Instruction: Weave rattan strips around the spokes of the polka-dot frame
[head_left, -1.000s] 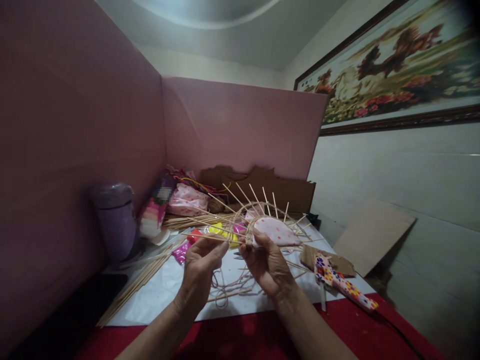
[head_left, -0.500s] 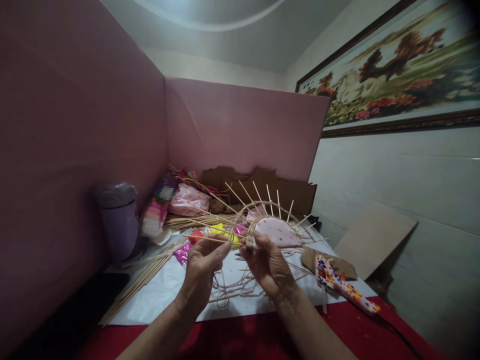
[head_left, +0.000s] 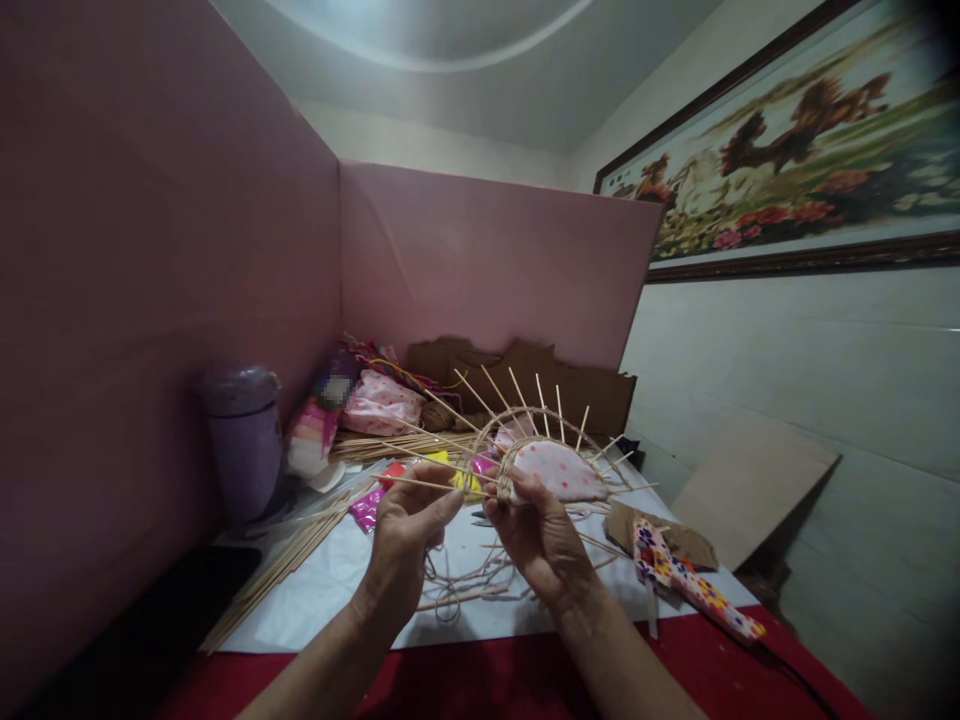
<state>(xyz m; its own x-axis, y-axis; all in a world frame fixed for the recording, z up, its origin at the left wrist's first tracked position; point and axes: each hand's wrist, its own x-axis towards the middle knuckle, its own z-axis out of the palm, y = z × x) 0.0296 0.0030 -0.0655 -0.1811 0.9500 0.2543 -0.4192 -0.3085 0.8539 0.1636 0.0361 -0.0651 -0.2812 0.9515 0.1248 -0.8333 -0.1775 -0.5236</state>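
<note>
Above the table is a half-round piece of thin wooden sticks fanning outward, with an outer arc of twine [head_left: 551, 412] across them. White cloth with red dots [head_left: 561, 471] covers its middle, edged with twine. My right hand [head_left: 546, 545] grips its left lower corner, thumb on the front. My left hand [head_left: 405, 535] pinches the lowest stick [head_left: 405, 481] where the outer twine meets it; the fingertips partly hide that spot. Loose twine [head_left: 457, 583] lies in loops on the white sheet [head_left: 315, 600] under my hands.
Left stand a purple bin [head_left: 241, 450] and a bundle of sticks [head_left: 285, 570]. Behind lie colored packets [head_left: 366, 508], dotted fabric [head_left: 382, 400] and torn cardboard [head_left: 592, 405]. A flower-patterned glue gun [head_left: 694, 585] with a cord rests at right near a cardboard scrap [head_left: 690, 545].
The view has shifted slightly, so everything sits a little lower and to the right. Both hands keep the same grip on the half-round piece.
</note>
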